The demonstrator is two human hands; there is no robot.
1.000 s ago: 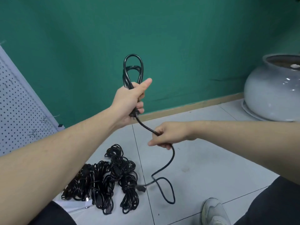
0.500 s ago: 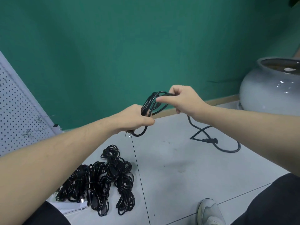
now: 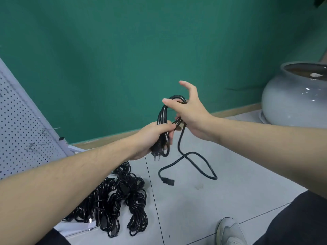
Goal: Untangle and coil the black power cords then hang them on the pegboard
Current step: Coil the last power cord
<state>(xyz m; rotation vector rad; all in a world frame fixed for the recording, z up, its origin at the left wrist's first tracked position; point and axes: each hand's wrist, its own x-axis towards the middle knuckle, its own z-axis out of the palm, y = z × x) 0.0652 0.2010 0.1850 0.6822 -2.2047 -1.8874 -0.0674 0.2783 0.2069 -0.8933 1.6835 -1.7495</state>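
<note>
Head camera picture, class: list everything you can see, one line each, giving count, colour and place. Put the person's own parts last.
Cord in hand: one, black, partly coiled, its tail hanging down to the floor.
Plug: one, black, sticking out below the left hand.
Connector: one, black, at the tail's end on the floor.
Cord bundles: several, black, floor at lower left.
Pegboard: one, white, left edge, with wire hooks.
Pot: one, grey, right.
Wall: green, behind.
Floor: grey tiles.
Shoe: one, grey, bottom.
Left hand: grips the coil.
Right hand: at the coil's top, its fingers spread.
</note>
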